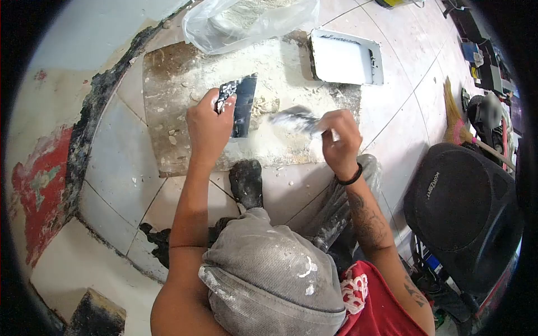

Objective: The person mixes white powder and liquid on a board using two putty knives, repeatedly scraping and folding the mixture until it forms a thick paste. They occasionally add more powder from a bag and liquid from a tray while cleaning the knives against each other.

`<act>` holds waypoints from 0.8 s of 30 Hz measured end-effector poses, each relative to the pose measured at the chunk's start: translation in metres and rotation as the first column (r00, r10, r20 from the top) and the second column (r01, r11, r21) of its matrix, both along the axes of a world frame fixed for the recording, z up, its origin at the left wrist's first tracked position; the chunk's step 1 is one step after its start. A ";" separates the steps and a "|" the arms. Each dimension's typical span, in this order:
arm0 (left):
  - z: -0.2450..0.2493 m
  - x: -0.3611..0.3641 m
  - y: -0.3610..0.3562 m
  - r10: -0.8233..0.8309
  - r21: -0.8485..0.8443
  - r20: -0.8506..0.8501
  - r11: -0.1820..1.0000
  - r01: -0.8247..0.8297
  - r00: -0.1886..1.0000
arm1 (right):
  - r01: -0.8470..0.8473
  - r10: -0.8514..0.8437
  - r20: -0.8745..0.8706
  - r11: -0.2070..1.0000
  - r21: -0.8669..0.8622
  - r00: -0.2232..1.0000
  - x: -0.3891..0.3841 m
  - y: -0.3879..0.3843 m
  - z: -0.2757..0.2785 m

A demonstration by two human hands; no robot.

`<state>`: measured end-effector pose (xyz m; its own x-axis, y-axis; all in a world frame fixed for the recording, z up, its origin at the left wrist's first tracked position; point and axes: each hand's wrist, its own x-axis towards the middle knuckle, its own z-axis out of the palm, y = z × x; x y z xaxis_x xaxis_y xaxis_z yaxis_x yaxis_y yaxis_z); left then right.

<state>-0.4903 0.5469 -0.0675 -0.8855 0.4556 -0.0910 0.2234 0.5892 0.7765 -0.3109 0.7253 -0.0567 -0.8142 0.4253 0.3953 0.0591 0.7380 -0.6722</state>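
My left hand (208, 127) is closed around a wide putty knife (245, 107), its dark blade upright over the board and its handle smeared with white. Beside it, my right hand (343, 140) grips a second putty knife (296, 120), blurred by motion. Between the two blades a small heap of off-white powder or paste (265, 105) sits on the worn board (168, 106). White powder and crumbs cover much of that board.
Behind the board stand a clear plastic bag of pale powder (252, 19) and a rectangular white container (344, 56). A black speaker (457, 196) and a broom (455, 120) are on the right. A peeling wall (42, 185) borders the left side.
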 end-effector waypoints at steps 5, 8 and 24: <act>-0.015 0.019 -0.004 0.169 0.095 -0.072 0.982 -0.162 0.983 | 0.286 -0.230 0.243 0.930 -0.230 0.942 0.000 -0.013 0.010; -0.031 0.028 -0.003 0.234 0.219 -0.035 0.950 -0.221 0.972 | 0.119 -0.058 0.251 0.965 -0.235 0.966 -0.001 -0.043 0.017; 0.023 0.075 -0.003 -0.201 -0.062 -0.309 0.980 0.191 0.930 | 0.340 -0.262 0.231 0.840 -0.423 0.937 -0.034 -0.030 -0.022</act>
<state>-0.4148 0.5435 -0.0445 -0.7649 0.6243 0.1589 0.5649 0.5314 0.6313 -0.3449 0.6957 -0.0788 -0.6514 0.7584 -0.0219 0.3620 0.2853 -0.8875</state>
